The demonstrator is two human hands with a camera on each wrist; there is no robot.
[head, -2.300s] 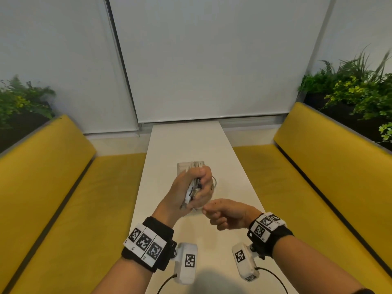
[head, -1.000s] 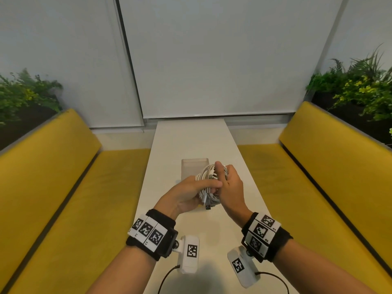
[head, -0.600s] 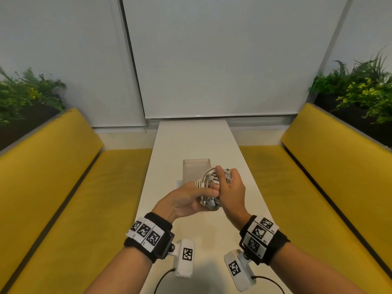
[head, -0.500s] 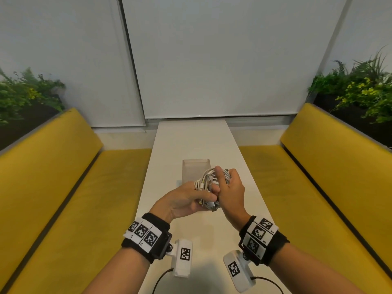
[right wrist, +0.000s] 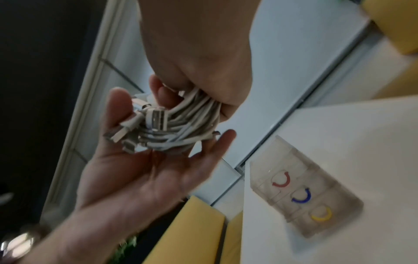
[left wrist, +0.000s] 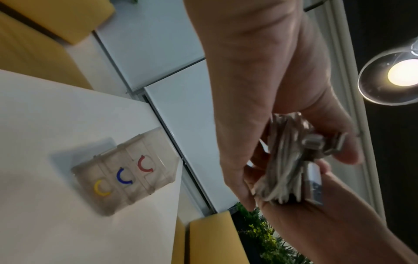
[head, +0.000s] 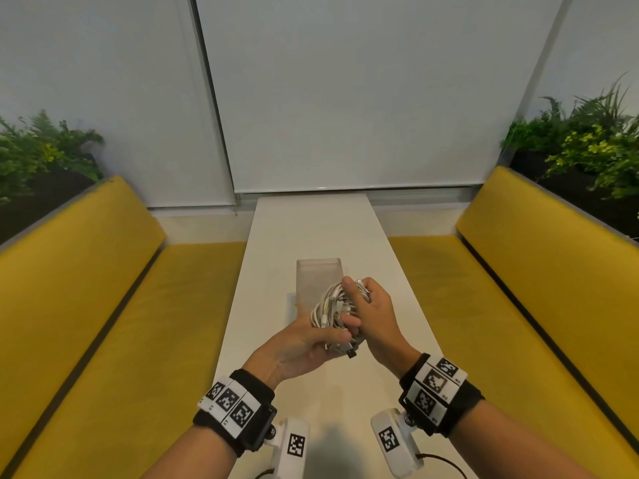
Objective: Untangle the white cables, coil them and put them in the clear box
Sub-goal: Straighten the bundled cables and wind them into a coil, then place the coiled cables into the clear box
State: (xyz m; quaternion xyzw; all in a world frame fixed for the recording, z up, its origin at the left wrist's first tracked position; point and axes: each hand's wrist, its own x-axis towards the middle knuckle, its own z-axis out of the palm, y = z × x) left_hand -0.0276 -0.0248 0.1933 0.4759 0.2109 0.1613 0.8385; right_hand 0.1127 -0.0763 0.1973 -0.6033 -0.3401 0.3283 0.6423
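A bundle of coiled white cables (head: 328, 305) with several USB plugs sticking out is held in the air between both hands, just in front of the clear box (head: 318, 271). My left hand (head: 332, 335) lies palm up under the bundle, its thumb pressing the plugs (left wrist: 316, 142) down. My right hand (head: 359, 299) grips the coil (right wrist: 181, 121) from the right with curled fingers. The box (right wrist: 305, 196) stands open on the table and has three compartments, each with a red, blue or yellow C-shaped clip. Its near end is hidden behind the bundle in the head view.
The narrow white table (head: 311, 229) runs away from me between two yellow benches (head: 86, 288) (head: 536, 288). Plants (head: 587, 143) stand behind both benches. A lit ceiling lamp (left wrist: 398, 75) shows in the left wrist view.
My right hand, a fist apart from the coil 2.3 s ago, has come up and taken hold of the bundle beside my left. Over the last half second both hands hardly moved.
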